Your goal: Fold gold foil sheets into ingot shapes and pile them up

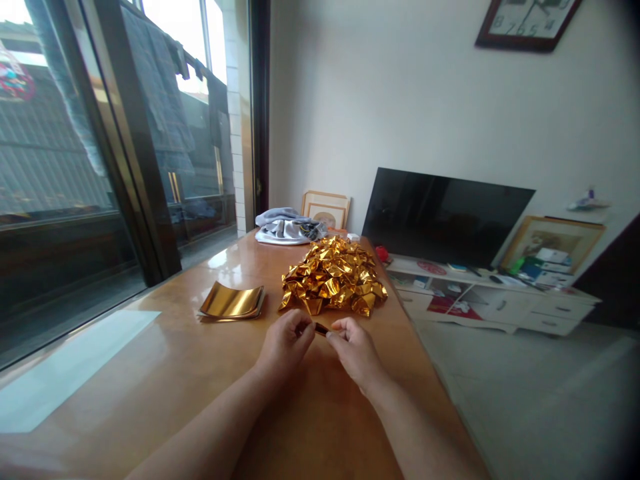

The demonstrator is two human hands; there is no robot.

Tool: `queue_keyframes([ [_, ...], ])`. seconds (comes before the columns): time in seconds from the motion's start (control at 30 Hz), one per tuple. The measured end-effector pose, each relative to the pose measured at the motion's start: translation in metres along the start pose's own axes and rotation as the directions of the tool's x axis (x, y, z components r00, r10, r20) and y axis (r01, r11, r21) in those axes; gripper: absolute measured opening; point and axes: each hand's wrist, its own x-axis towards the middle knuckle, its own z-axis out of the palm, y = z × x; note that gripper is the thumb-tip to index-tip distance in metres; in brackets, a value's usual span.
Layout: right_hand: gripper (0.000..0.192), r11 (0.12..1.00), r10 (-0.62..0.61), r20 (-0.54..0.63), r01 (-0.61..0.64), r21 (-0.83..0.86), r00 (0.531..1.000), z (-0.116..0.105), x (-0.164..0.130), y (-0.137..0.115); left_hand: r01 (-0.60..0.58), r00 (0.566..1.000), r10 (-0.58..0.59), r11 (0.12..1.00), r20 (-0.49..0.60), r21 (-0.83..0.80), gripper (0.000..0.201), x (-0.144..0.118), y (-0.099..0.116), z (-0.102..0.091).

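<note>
Here we pinch a small gold paper (321,329) between our left hand (285,343) and right hand (354,347), fingers closed on it, near the gold pile (333,275).

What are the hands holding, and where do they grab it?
A small folded gold paper piece, pinched at its two ends: left hand on the left end, right hand on the right.

foil piece (321,329) between my fingertips mostly hidden, shape unclear | both my forearms cut off at bottom edge
</note>
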Motion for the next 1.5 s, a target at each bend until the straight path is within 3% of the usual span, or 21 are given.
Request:
queue_keyframes([
  [0.17,0.023,0.999,-0.001,-0.023,0.000,-0.039,1.000,0.002,0.002,0.003,-0.041,0.999,0.041,0.999,0.020,0.006,0.014,0.000,0.008,-0.001],
  [0.33,0.018,0.993,-0.070,-0.056,0.064,-0.096,0.996,-0.001,0.002,-0.001,-0.032,0.999,0.031,0.999,0.026,0.010,0.009,-0.001,-0.001,0.003],
  [0.5,0.016,0.961,-0.226,-0.093,0.207,-0.185,0.970,-0.003,-0.003,-0.007,0.140,0.990,-0.141,0.971,0.010,-0.195,0.023,0.000,-0.020,0.010],
  [0.63,0.020,0.932,-0.310,-0.078,0.286,-0.224,0.948,-0.003,-0.006,-0.011,0.309,0.951,-0.298,0.887,0.085,-0.343,0.040,0.002,-0.020,0.011],
  [0.83,0.040,0.944,-0.272,-0.090,0.247,-0.220,0.958,-0.002,-0.003,-0.009,0.386,0.922,-0.354,0.819,0.155,-0.425,0.044,0.003,-0.011,0.009],
  [1.07,0.040,0.941,-0.280,-0.045,0.264,-0.211,0.959,-0.001,-0.001,-0.004,0.400,0.915,-0.375,0.781,0.152,-0.480,0.051,0.003,-0.013,0.011],
  [1.5,0.040,0.942,-0.287,-0.046,0.273,-0.195,0.957,0.000,-0.001,0.000,0.413,0.910,-0.378,0.791,0.170,-0.452,0.051,0.004,-0.014,0.010],
])
